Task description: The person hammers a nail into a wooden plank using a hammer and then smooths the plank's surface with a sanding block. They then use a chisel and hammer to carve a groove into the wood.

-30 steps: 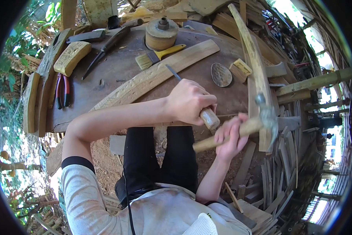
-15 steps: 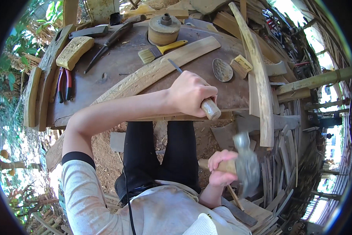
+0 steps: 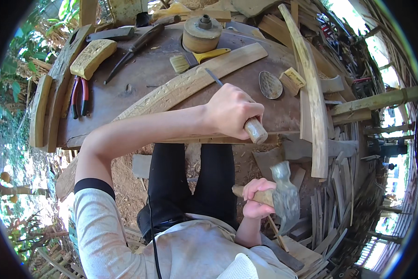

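Observation:
My left hand [image 3: 233, 110] is wrapped around a wooden-handled chisel [image 3: 254, 130]; its thin steel blade [image 3: 213, 77] rests on a long carved wooden plank [image 3: 181, 87] lying across the round dark worktable [image 3: 139, 83]. My right hand [image 3: 258, 199] grips the wooden handle of a steel claw hammer [image 3: 284, 195], held low by my lap, below and right of the chisel's end. The hammer head is slightly blurred.
On the table lie red-handled pliers [image 3: 78, 96], a yellow-handled brush [image 3: 195, 59], a round wooden block [image 3: 202, 33], a carved pale block [image 3: 92, 56], a dark knife [image 3: 133, 50] and a carved spoon bowl [image 3: 270, 84]. A long curved plank [image 3: 311, 93] and wood offcuts lie right.
The hammer swung away from the chisel's end down toward my lap a second ago and now hangs slightly higher. My left hand keeps the chisel on the plank.

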A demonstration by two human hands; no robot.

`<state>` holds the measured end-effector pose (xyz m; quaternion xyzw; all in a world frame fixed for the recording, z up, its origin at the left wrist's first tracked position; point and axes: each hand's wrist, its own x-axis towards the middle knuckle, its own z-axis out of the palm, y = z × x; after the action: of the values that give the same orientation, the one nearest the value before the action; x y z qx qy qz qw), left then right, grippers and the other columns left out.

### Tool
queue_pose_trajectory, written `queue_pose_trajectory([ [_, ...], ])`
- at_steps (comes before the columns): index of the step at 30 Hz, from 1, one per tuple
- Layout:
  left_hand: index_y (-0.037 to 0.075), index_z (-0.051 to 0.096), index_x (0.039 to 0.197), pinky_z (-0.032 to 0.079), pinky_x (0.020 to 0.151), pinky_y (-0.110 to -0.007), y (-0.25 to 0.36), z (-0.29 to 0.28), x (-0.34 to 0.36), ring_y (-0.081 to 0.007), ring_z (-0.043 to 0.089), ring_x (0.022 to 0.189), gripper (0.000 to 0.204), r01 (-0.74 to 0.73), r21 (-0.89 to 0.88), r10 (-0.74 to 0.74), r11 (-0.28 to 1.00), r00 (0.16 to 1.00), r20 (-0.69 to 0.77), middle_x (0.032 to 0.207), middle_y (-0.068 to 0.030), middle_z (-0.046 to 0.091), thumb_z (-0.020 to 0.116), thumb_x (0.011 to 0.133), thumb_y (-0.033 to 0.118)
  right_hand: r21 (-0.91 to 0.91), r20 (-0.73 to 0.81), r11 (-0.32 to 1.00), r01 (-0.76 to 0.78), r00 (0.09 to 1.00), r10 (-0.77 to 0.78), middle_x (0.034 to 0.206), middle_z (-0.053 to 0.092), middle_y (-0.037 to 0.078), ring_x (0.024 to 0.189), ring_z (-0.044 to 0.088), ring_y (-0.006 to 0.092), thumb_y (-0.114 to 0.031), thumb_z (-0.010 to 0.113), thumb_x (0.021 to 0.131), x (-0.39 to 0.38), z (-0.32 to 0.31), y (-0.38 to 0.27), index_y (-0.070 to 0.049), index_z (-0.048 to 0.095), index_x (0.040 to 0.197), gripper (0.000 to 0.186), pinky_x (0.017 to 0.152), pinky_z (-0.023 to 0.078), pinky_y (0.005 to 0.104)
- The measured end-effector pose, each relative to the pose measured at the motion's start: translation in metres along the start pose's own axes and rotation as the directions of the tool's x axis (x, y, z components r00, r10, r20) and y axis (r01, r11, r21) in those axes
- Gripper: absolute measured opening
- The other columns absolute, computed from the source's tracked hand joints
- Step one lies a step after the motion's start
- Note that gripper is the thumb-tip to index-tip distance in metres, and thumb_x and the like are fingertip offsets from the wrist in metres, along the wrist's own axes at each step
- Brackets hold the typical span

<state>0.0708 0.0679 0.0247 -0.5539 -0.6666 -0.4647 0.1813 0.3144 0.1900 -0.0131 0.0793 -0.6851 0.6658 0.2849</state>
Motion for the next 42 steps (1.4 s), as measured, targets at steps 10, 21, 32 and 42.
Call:
queue_pose_trajectory([
  [10,0.016,0.064,0.070,0.051,0.053,-0.037,-0.003,0.005,-0.001,-0.0241,0.065,0.057,0.019,-0.055,-0.024,0.055,0.998,0.998,0.008,0.062,-0.0010,0.062,0.079,0.060,0.021,0.105,-0.113,0.968,0.228,0.970,-0.217,0.075,0.049,0.007,0.050,0.047,0.0168,-0.083,0.038,0.096,-0.013,0.004,0.010,-0.006,0.052,0.105,0.079,0.042,0.042,0.0297],
  [21,0.016,0.063,0.071,0.051,0.054,-0.037,-0.005,0.006,-0.007,-0.0228,0.065,0.058,0.021,-0.074,-0.002,0.074,0.997,0.997,0.037,0.063,0.0007,0.063,0.081,0.061,0.023,-0.152,-0.115,0.988,-0.018,0.993,0.000,0.070,0.045,0.005,0.048,0.045,0.0153,-0.083,0.032,0.097,-0.019,0.004,0.024,-0.005,0.048,0.103,0.080,0.043,0.040,0.0272],
  [32,0.016,0.062,0.073,0.048,0.053,-0.039,-0.011,0.019,-0.021,-0.0228,0.062,0.057,0.023,-0.165,0.034,0.161,0.986,0.982,0.097,0.063,0.0015,0.061,0.080,0.062,0.025,-0.078,-0.029,0.995,0.056,0.998,-0.058,0.067,0.043,0.004,0.045,0.039,0.0111,-0.054,0.056,0.103,0.052,0.000,0.003,-0.006,0.041,0.101,0.050,0.039,0.035,0.0247],
  [42,0.010,0.071,0.087,0.059,0.069,-0.047,-0.019,0.038,-0.031,-0.0309,0.073,0.077,0.027,-0.236,0.137,0.222,0.962,0.969,0.110,0.077,-0.0086,0.070,0.078,0.067,0.027,-0.609,0.488,0.770,0.191,0.855,0.174,0.082,0.073,0.018,0.078,0.074,0.0317,-0.021,0.085,0.084,0.235,0.101,-0.014,0.001,0.068,0.092,0.029,0.072,0.057,0.0402],
])
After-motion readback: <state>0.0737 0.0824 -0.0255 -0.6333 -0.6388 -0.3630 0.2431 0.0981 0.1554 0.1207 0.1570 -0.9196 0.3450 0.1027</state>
